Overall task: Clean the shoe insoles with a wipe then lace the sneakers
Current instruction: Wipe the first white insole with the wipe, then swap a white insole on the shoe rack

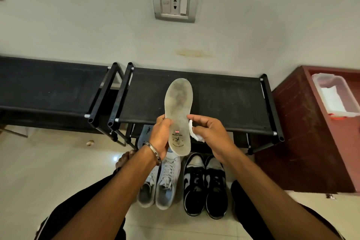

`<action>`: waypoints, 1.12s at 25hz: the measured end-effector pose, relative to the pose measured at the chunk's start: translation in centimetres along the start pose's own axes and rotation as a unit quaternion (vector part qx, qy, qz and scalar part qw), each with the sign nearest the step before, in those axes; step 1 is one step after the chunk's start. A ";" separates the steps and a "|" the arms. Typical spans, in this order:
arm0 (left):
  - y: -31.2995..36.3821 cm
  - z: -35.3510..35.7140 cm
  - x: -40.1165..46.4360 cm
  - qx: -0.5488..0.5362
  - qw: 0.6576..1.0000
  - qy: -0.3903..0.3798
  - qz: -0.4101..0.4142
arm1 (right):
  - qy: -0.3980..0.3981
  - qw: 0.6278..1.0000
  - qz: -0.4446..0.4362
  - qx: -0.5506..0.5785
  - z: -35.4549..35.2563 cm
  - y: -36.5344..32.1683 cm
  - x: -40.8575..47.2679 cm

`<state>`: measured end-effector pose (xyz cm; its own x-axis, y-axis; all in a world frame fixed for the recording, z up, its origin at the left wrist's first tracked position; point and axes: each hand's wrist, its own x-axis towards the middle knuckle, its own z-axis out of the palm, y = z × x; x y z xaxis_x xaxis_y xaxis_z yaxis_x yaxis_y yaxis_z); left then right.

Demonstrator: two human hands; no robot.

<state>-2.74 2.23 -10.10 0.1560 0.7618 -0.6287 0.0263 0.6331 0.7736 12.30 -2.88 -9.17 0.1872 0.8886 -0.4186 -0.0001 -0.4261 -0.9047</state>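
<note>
I see a pale tiled floor (58, 163) carrying a pair of white sneakers (161, 183) beside a pair of black-and-white sneakers (205, 185), before two black fabric-topped racks (214, 95).

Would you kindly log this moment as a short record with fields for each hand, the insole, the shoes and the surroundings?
left hand: left hand grips the insole's heel end
right hand: right hand pinches a white wipe beside the insole
insole: insole held up, toe away, grey dirt on its forepart
shoes: white sneakers and black-and-white sneakers on the floor
surroundings: black shoe rack; plastic tub on a red cabinet
</note>
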 end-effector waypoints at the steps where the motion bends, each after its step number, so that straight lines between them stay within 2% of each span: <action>1: -0.4 -0.2 -0.6 0.013 1.000 0.001 0.006 | 0.002 1.000 0.002 -0.002 0.2 0.2 -0.8; 6: -2.0 -1.0 -6.0 0.081 0.996 0.000 0.024 | 0.000 1.000 0.012 -0.016 0.8 1.6 -6.7; 15: -7.9 -3.1 -11.4 0.193 0.977 -0.068 0.060 | 0.023 0.998 0.033 -0.044 0.4 5.1 -15.0; 22: -11.5 -3.9 -13.5 0.297 0.947 -0.111 0.048 | 0.004 0.993 0.098 -0.059 0.8 7.8 -18.4; 24: -12.3 -3.6 -13.6 0.340 0.934 -0.107 0.038 | 0.002 0.991 0.114 -0.065 0.8 8.2 -18.6; 28: -13.2 -2.7 -11.9 0.359 0.928 -0.093 0.021 | 0.005 0.987 0.128 -0.095 0.4 8.8 -17.3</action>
<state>-7.64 -14.85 -13.05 0.3384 0.7047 -0.6236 0.6572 0.2973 0.6926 8.70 -21.91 -9.89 0.2146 0.7463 -0.6300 0.1355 -0.6616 -0.7375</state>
